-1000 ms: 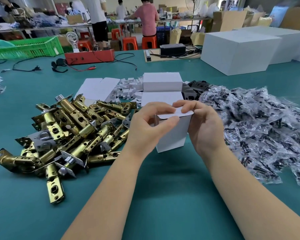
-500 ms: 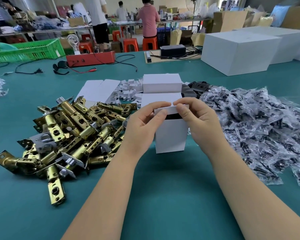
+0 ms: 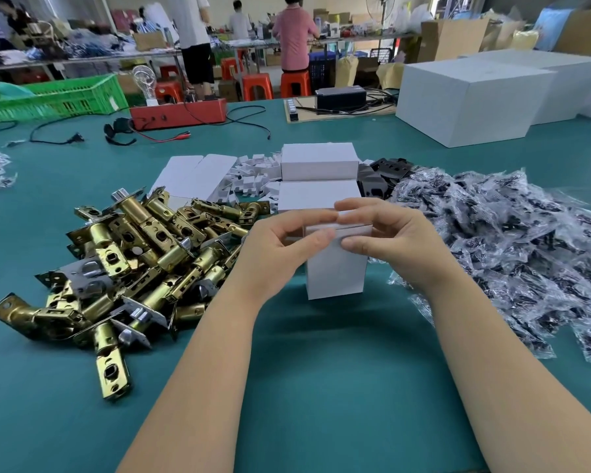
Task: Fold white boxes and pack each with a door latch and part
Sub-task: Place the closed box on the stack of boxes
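A small white box (image 3: 336, 271) stands upright on the green table, right in front of me. My left hand (image 3: 277, 249) grips its upper left edge, thumb on the front face and fingers over the top flap. From the other side my right hand (image 3: 394, 238) pinches the upper right edge the same way. The top flap lies nearly flat on the box. A heap of brass door latches (image 3: 133, 254) lies to the left. Bagged black parts (image 3: 512, 240) are piled to the right. What is inside the box is hidden.
Two closed white boxes (image 3: 318, 163) sit just behind the one I hold, beside flat box blanks (image 3: 195, 174), small white inserts (image 3: 253, 180) and black plates (image 3: 379, 179). Large white cartons (image 3: 468, 100), a red device (image 3: 181, 112) with cables and a green crate (image 3: 65, 97) stand farther back. People work at distant tables.
The box's top flap, raised and open a second ago, has been pressed down almost flat by both hands. The box has straightened upright.
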The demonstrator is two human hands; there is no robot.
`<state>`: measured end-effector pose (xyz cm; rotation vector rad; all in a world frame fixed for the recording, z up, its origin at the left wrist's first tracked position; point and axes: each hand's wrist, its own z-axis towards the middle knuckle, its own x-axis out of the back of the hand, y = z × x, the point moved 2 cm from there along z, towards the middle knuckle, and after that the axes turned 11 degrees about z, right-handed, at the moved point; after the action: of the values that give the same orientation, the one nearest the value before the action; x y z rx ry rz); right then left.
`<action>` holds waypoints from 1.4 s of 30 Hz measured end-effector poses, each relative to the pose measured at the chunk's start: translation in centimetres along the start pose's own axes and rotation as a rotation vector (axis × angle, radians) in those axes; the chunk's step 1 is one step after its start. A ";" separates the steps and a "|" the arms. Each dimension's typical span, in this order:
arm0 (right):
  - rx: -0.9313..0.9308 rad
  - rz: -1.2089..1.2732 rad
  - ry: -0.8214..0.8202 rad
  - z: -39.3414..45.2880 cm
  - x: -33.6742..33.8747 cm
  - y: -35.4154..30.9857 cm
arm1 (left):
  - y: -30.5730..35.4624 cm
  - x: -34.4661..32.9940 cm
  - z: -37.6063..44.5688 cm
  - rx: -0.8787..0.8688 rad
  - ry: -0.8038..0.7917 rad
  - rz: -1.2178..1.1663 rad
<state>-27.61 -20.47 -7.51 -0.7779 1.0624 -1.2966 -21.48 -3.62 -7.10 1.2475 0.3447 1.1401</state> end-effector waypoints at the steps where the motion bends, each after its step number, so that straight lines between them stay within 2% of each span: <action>1: -0.010 0.011 0.005 0.1 0.0 0.1 | -0.1 0.0 0.1 0.013 -0.004 -0.004; 4: -0.007 0.041 0.017 0.2 -0.1 0.3 | -0.3 0.0 0.2 0.017 0.002 0.001; 9: -0.055 -0.097 0.024 0.1 -0.2 1.1 | -0.4 0.4 0.1 0.054 0.096 -0.080; 15: 0.078 -0.238 0.166 0.0 -1.6 0.9 | -0.9 1.6 0.2 0.268 0.268 -0.348; 19: 0.209 -0.133 0.168 -0.7 -1.5 0.0 | -1.9 2.0 0.5 0.466 0.459 -0.639; 21: 0.285 -0.297 0.140 -0.8 -1.7 -0.3 | -2.2 2.1 0.6 0.471 0.547 -0.793; 23: 0.358 -0.545 0.147 -0.5 -2.0 0.3 | -2.4 1.9 0.9 0.412 0.552 -0.858; 24: 0.381 -0.602 0.188 -0.3 -2.1 0.7 | -2.5 1.8 1.0 0.391 0.535 -0.788; 27: 0.365 -0.529 0.354 -0.1 -1.8 1.4 | -2.9 2.0 0.9 0.305 0.534 -0.134; 29: 0.322 -0.535 0.435 -0.2 -1.4 1.5 | -2.9 1.9 0.9 0.231 0.509 0.120; 33: 0.205 -0.602 0.474 -0.1 -0.8 1.4 | -2.5 1.2 0.7 0.169 0.439 0.257; 37: 0.013 -0.185 0.290 -0.1 -1.2 2.1 | -1.8 0.5 0.6 0.066 0.360 0.426; 40: -0.003 0.025 0.272 0.1 -1.2 2.2 | -1.9 0.4 0.6 0.107 0.375 0.486; 42: -0.010 0.064 0.239 0.1 -1.1 2.3 | -1.8 0.1 0.5 0.119 0.384 0.550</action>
<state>-26.64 -19.05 -9.40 -0.6016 1.2749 -1.3538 -20.14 -3.59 -8.48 1.2598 0.3688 1.8651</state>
